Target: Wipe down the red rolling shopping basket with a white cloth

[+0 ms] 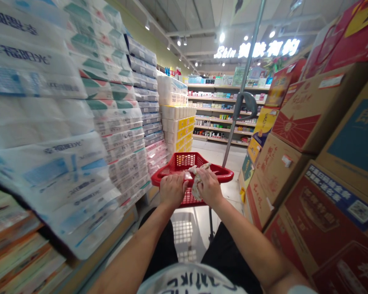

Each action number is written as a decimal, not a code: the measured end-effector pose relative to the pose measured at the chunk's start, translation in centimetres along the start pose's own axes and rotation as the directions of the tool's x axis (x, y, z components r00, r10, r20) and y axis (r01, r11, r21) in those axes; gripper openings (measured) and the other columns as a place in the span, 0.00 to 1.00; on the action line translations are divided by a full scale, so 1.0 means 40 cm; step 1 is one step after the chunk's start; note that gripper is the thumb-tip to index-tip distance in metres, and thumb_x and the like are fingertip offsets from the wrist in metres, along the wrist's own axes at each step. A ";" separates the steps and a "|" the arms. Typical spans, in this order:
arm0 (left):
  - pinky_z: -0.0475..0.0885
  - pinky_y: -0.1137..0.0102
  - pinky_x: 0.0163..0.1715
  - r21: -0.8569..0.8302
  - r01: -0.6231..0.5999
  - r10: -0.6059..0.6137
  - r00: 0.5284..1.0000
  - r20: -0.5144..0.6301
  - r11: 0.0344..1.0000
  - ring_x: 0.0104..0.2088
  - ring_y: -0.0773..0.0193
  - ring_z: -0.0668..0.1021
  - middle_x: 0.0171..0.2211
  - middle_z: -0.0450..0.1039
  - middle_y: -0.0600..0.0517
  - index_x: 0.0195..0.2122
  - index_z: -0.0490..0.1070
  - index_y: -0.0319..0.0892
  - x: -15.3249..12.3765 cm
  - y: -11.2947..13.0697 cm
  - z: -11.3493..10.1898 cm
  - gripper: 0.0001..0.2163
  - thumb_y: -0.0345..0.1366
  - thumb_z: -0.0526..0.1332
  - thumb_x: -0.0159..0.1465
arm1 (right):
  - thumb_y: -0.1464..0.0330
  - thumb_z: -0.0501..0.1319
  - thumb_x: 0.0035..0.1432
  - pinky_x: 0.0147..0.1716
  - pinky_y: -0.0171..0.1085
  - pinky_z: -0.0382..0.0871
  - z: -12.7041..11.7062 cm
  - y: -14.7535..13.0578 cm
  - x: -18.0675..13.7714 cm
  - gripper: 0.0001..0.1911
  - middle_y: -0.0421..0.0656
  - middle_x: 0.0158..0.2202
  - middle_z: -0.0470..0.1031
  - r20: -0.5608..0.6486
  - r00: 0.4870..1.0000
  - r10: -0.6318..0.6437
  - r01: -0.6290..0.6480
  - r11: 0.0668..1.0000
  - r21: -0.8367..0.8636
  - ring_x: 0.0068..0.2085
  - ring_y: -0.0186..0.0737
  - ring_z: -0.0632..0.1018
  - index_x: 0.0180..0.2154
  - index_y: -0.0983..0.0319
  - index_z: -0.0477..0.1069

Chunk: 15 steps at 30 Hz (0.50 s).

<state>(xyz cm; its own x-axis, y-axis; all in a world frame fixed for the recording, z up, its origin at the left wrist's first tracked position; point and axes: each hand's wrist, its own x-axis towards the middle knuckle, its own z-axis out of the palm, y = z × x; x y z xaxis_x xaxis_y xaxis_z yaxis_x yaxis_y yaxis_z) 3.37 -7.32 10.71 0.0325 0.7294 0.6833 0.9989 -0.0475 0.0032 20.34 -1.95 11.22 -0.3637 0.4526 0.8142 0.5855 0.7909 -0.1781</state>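
Observation:
A red plastic shopping cart (pixel 184 157) with a latticed basket stands right in front of me. My left hand (pixel 173 190) is wrapped over the left part of its red handle (pixel 227 177). Bunched under my right hand (pixel 209 185) is a crumpled pale cloth (pixel 196 190), pressed against the handle and hanging down below it. The fingers of my right hand curl round the cloth, and part of it sticks out above the handle. The inside of the basket shows only in part.
Tall stacks of packaged tissue paper (pixel 116 114) line the left side. Cardboard cartons (pixel 300 118) are piled on the right. A slanted metal pole (pixel 233 139) with a grey hook rises beyond the cart. White tiled floor (pixel 208 147) leads to stocked shelves (pixel 221 100) at the back.

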 end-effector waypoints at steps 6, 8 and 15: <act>0.58 0.58 0.46 -0.007 0.001 -0.001 1.000 -0.006 1.000 0.41 0.54 0.70 0.40 0.72 0.44 0.55 0.66 0.41 -0.001 -0.003 0.002 0.21 0.46 0.45 0.69 | 0.72 0.59 0.54 0.56 0.52 0.60 -0.005 -0.010 0.008 0.16 0.47 0.45 0.75 -0.004 0.996 0.092 -0.092 0.996 -0.004 0.54 0.52 0.68 0.47 0.60 0.72; 0.57 0.58 0.46 0.001 0.001 -0.001 1.000 -0.011 1.000 0.42 0.54 0.70 0.40 0.72 0.45 0.55 0.66 0.41 -0.002 -0.004 0.002 0.21 0.46 0.45 0.69 | 0.72 0.58 0.55 0.53 0.50 0.64 -0.013 -0.004 0.029 0.14 0.47 0.44 0.74 0.048 0.992 0.117 -0.120 0.991 0.063 0.50 0.50 0.71 0.45 0.60 0.72; 0.57 0.58 0.45 0.025 -0.021 0.021 1.000 -0.015 0.999 0.41 0.53 0.70 0.41 0.73 0.45 0.57 0.65 0.42 -0.003 -0.010 0.005 0.21 0.44 0.45 0.69 | 0.79 0.51 0.54 0.54 0.42 0.66 -0.059 0.024 0.097 0.24 0.48 0.52 0.68 -0.172 0.973 0.152 -0.134 0.984 0.116 0.54 0.42 0.70 0.51 0.60 0.68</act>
<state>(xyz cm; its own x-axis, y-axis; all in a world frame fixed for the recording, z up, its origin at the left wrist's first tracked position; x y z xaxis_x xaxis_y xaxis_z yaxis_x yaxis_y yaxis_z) 2.99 -7.25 10.48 0.0530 0.7181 0.6939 0.9985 -0.0459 -0.0288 21.21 -0.42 15.52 -0.1403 0.4902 0.8603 0.5410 0.7656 -0.3481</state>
